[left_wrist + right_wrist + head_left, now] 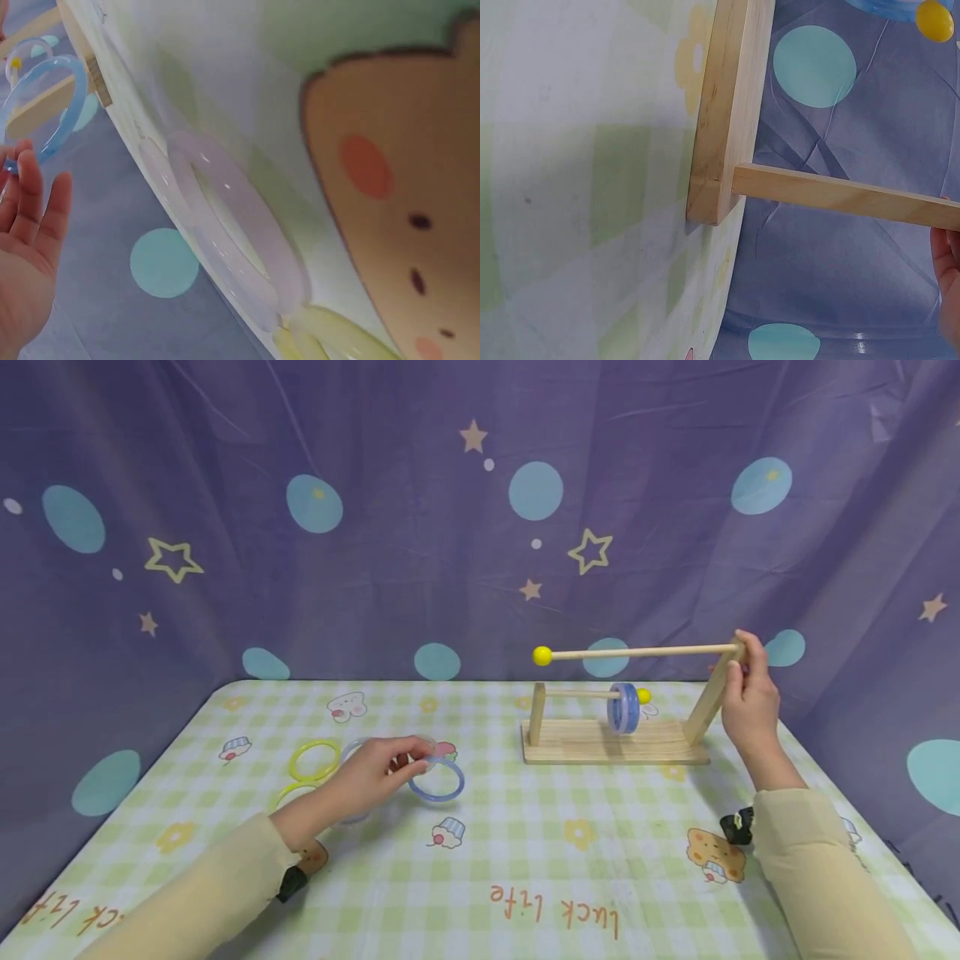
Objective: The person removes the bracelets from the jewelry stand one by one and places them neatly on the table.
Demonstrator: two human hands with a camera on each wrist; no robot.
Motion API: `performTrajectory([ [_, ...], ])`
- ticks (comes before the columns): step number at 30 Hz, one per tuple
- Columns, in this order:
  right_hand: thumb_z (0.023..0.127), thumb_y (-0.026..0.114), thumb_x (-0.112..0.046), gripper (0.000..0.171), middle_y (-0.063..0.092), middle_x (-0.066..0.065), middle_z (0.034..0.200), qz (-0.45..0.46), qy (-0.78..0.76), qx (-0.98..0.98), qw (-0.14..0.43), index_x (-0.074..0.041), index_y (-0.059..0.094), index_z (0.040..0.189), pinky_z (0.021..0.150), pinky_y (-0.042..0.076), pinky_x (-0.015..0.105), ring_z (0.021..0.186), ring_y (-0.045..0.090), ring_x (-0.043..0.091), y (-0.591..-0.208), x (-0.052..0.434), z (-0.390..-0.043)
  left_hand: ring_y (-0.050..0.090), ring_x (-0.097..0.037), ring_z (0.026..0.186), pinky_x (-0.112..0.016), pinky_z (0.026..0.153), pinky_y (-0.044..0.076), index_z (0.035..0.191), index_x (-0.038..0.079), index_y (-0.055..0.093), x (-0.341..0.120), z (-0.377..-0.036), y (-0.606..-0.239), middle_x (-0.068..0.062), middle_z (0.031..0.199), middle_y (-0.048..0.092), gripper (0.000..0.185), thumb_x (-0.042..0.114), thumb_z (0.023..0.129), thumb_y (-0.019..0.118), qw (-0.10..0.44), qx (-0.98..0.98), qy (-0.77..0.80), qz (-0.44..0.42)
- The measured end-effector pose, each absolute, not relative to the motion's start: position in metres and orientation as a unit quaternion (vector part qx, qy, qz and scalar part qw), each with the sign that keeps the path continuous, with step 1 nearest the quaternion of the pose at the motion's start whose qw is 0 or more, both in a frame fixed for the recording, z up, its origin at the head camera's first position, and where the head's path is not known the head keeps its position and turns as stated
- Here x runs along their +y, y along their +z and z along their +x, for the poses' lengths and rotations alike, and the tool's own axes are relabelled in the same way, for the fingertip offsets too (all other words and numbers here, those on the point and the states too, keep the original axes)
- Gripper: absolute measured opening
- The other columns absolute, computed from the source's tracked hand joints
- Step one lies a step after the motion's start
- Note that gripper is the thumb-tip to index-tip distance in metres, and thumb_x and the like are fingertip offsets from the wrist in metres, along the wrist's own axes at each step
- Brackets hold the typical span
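My left hand pinches the near edge of a blue ring that lies on the checked tablecloth. In the left wrist view the blue ring sits at my fingertips. My right hand grips the top of the tilted post of a wooden stand, where the upper rod with a yellow ball joins it. Blue rings hang on the lower rod. The right wrist view shows the stand's base, the tilted post and a fingertip.
Two yellow rings and a pale ring lie by my left hand; the pale ring fills the left wrist view. A purple star-print curtain closes off the back and sides of the table.
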State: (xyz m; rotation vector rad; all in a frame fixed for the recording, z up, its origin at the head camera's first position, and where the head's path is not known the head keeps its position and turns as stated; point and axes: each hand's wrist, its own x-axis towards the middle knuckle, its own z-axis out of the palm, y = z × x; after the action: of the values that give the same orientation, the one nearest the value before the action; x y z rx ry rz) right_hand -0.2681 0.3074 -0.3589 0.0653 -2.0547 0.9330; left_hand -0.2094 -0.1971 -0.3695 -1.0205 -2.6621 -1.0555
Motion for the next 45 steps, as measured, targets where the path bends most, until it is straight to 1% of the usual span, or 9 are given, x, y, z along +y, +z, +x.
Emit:
performTrajectory([
  [7, 0.104, 0.042, -0.016, 0.038, 0.046, -0.042, 0.087, 0.025, 0.375, -0.823, 0.426, -0.023, 0.043, 0.142, 0.069, 0.036, 0.020, 0.089, 0.061, 0.035, -0.358, 0.306, -0.268, 0.053, -0.005, 0.066, -0.025, 0.061, 0.048, 0.104, 0.013, 0.070, -0.204, -0.212, -0.372, 0.007, 0.081, 0.063, 0.011, 0.012, 0.094, 0.065, -0.004, -0.884, -0.316, -0.345],
  [13, 0.104, 0.043, -0.016, 0.038, 0.049, -0.043, 0.087, 0.023, 0.378, -0.818, 0.433, -0.023, 0.045, 0.141, 0.068, 0.035, 0.015, 0.081, 0.049, -0.013, -0.359, 0.306, -0.268, 0.054, -0.005, 0.068, -0.025, 0.063, 0.049, 0.106, 0.014, 0.069, -0.207, -0.215, -0.374, 0.009, 0.082, 0.063, 0.012, 0.015, 0.096, 0.064, -0.052, -0.887, -0.304, -0.345],
  [15, 0.104, 0.043, -0.015, 0.038, 0.049, -0.043, 0.087, 0.024, 0.379, -0.818, 0.433, -0.022, 0.045, 0.141, 0.069, 0.035, 0.014, 0.081, 0.043, -0.020, -0.359, 0.306, -0.268, 0.054, -0.004, 0.067, -0.025, 0.063, 0.048, 0.105, 0.014, 0.069, -0.207, -0.217, -0.375, 0.008, 0.081, 0.064, 0.011, 0.016, 0.096, 0.064, -0.064, -0.889, -0.296, -0.344],
  [17, 0.104, 0.043, -0.015, 0.039, 0.049, -0.043, 0.087, 0.023, 0.378, -0.818, 0.432, -0.023, 0.045, 0.141, 0.069, 0.035, 0.014, 0.081, 0.049, -0.014, -0.359, 0.306, -0.268, 0.054, -0.005, 0.067, -0.025, 0.063, 0.048, 0.103, 0.014, 0.070, -0.207, -0.218, -0.376, 0.008, 0.079, 0.064, 0.010, 0.015, 0.095, 0.064, -0.073, -0.889, -0.290, -0.348],
  [23, 0.104, 0.042, -0.016, 0.039, 0.046, -0.043, 0.086, 0.017, 0.376, -0.822, 0.427, -0.023, 0.044, 0.142, 0.070, 0.035, 0.017, 0.089, 0.062, 0.034, -0.358, 0.306, -0.268, 0.051, -0.005, 0.065, -0.025, 0.061, 0.046, 0.098, 0.017, 0.072, -0.204, -0.227, -0.383, 0.011, 0.078, 0.062, 0.007, 0.015, 0.093, 0.067, -0.084, -0.891, -0.258, -0.364],
  [35, 0.104, 0.042, -0.018, 0.038, 0.046, -0.044, 0.087, 0.018, 0.375, -0.823, 0.427, -0.023, 0.044, 0.142, 0.070, 0.035, 0.013, 0.090, 0.061, 0.037, -0.359, 0.306, -0.268, 0.054, -0.002, 0.071, -0.024, 0.067, 0.047, 0.091, 0.016, 0.073, -0.198, -0.237, -0.392, 0.014, 0.081, 0.061, 0.004, 0.013, 0.088, 0.073, -0.073, -0.889, -0.220, -0.395],
  [39, 0.104, 0.043, -0.017, 0.039, 0.048, -0.043, 0.088, 0.019, 0.376, -0.821, 0.429, -0.024, 0.044, 0.142, 0.071, 0.035, 0.013, 0.086, 0.062, 0.010, -0.359, 0.306, -0.268, 0.053, -0.002, 0.071, -0.024, 0.067, 0.047, 0.088, 0.018, 0.072, -0.198, -0.238, -0.391, 0.014, 0.081, 0.060, 0.007, 0.012, 0.086, 0.075, -0.069, -0.893, -0.212, -0.390],
  [42, 0.104, 0.043, -0.016, 0.038, 0.049, -0.042, 0.088, 0.024, 0.379, -0.820, 0.429, -0.023, 0.045, 0.142, 0.071, 0.035, 0.013, 0.083, 0.050, -0.015, -0.359, 0.307, -0.269, 0.053, -0.003, 0.071, -0.024, 0.066, 0.046, 0.086, 0.020, 0.072, -0.198, -0.239, -0.391, 0.014, 0.081, 0.060, 0.009, 0.012, 0.085, 0.076, -0.064, -0.899, -0.204, -0.381],
  [45, 0.104, 0.043, -0.016, 0.039, 0.049, -0.043, 0.088, 0.029, 0.381, -0.818, 0.430, -0.023, 0.045, 0.142, 0.070, 0.035, 0.013, 0.081, 0.042, -0.024, -0.359, 0.307, -0.269, 0.053, -0.004, 0.071, -0.023, 0.066, 0.046, 0.085, 0.020, 0.072, -0.199, -0.240, -0.390, 0.015, 0.081, 0.059, 0.011, 0.011, 0.084, 0.077, -0.055, -0.905, -0.198, -0.374],
])
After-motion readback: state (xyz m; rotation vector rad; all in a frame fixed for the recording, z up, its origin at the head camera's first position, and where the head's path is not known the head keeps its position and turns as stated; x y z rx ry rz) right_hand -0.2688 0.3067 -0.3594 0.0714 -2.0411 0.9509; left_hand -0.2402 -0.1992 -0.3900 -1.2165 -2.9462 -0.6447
